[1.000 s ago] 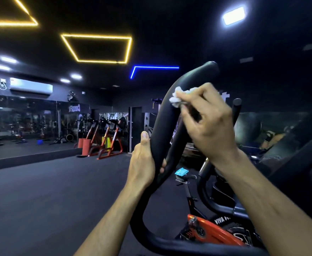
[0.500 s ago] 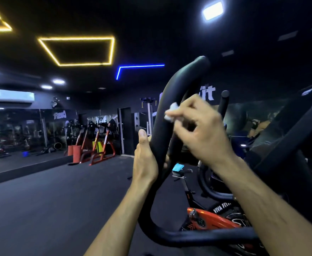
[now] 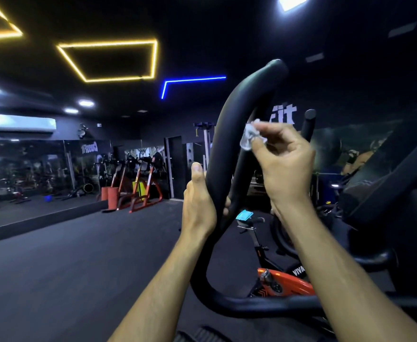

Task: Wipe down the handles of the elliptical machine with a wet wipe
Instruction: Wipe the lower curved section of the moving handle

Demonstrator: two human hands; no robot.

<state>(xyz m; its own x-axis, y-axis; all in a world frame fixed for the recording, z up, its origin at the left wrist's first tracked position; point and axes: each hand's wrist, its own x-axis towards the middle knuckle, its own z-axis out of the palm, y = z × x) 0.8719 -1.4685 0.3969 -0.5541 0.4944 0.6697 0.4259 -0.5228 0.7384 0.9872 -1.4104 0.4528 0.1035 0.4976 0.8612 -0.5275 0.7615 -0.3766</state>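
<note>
White and crumpled, the small wet wipe (image 3: 250,136) sits pinched between the thumb and fingertips of the right hand (image 3: 285,166), right of centre in the frame, pressed against the inner side of the black padded curved handle of the elliptical machine (image 3: 229,134). The left hand (image 3: 199,203) grips that same handle lower down, at the middle of the frame, thumb laid upright along its outer edge and fingers wrapped behind. The handle bends round at the bottom toward the lower right. Behind it, at lower right, stands an orange and black exercise bike (image 3: 280,282). A yellow square ceiling light (image 3: 113,61) glows at upper left above the dark floor (image 3: 67,267).
</note>
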